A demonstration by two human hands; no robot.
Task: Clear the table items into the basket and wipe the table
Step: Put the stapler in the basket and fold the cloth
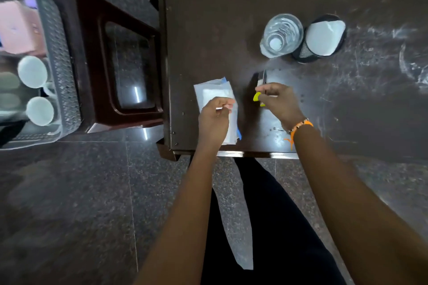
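Left hand point(214, 117) pinches the white folded cloth point(216, 97) on the dark brown table point(208, 30); beside the cloth, right hand point(279, 102), fingers curled, grips a small yellow-green object point(256, 96).

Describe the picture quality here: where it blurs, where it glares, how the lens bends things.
Head view: the basket at the left edge is smeared and stretched by the wide-angle lens; the stool seat shows a bright glare streak; the table is dim, with pale smears catching light on its right side; both the left hand and right hand are slightly motion-blurred.
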